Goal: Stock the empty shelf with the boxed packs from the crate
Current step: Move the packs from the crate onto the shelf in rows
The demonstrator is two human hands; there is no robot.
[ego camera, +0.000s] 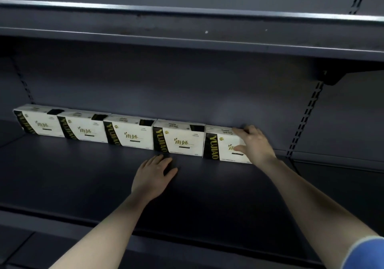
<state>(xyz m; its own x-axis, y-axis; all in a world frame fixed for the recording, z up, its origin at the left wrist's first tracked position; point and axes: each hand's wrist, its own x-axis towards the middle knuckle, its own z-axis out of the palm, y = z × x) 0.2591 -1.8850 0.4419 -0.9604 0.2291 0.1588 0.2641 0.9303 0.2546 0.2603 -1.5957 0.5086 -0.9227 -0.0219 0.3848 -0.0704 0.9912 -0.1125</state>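
Five boxed packs (133,132) stand in a row at the back of the dark matte metal shelf (83,175), side by side against the rear panel. Flat rectangular cartons, cream fronts with a black band and gold lettering (YUJIAO). Right hand (254,144) grips the rightmost pack (220,144), fingers over its top edge, thumb on the front. Left hand (152,175) lies flat on the shelf, fingers relaxed, just before the fourth pack (179,141).

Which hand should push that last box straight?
Probably the right hand. It already grips the last box, fingers over its top and thumb on its front. The left hand lies flat on the shelf, touching no box.
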